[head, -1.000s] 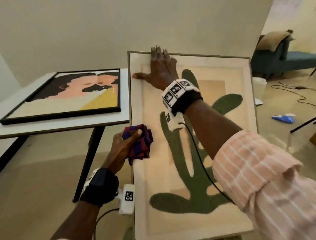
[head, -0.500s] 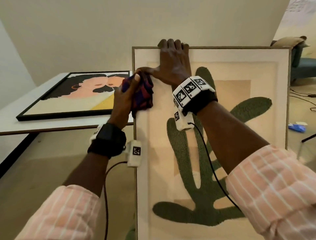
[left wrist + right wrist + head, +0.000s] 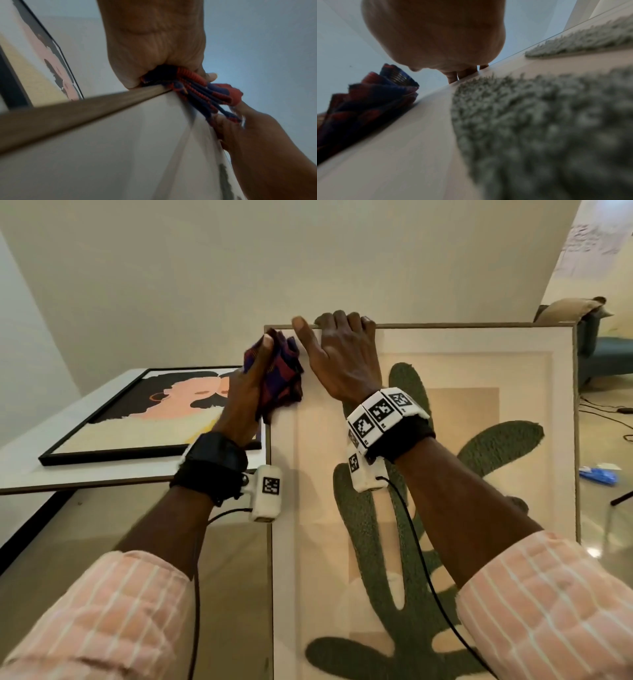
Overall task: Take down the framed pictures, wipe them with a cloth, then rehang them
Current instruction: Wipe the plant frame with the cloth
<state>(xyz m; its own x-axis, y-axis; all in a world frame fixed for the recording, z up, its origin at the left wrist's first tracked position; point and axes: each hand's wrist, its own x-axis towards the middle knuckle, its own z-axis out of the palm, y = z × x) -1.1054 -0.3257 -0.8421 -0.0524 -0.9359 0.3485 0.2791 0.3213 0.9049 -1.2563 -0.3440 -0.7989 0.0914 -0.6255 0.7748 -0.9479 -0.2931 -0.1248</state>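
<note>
A person stands a large framed cactus picture [image 3: 445, 474] upright, seen from above through a head camera. The picture has a thin light wood frame, a cream mat and a fuzzy green cactus shape behind glass. Its bottom edge is out of view, so what it rests on cannot be told.

The right hand [image 3: 346, 361] steadies it at the top edge, near the top left corner: four fingers hook over the top rail and the thumb lies stretched out along the front. The left hand [image 3: 246, 392] grips a bunched red and blue checked cloth [image 3: 281, 374], fingers curled around it, and presses it on the glass at the top left corner, just beside the right thumb. The left wrist view shows the cloth touching the frame's left rail at that corner.

To the left, a second picture in a black frame [image 3: 150, 412], an abstract portrait, lies flat on a white table [image 3: 85, 477], reaching nearly to the table's right edge.

The wiping looks to be underway, with most of the glass yet to be covered. The risk, as I judge it: only one hand holds the tall frame, so a firm push with the cloth could tip or twist it, and it could slip and knock the table edge.
</note>
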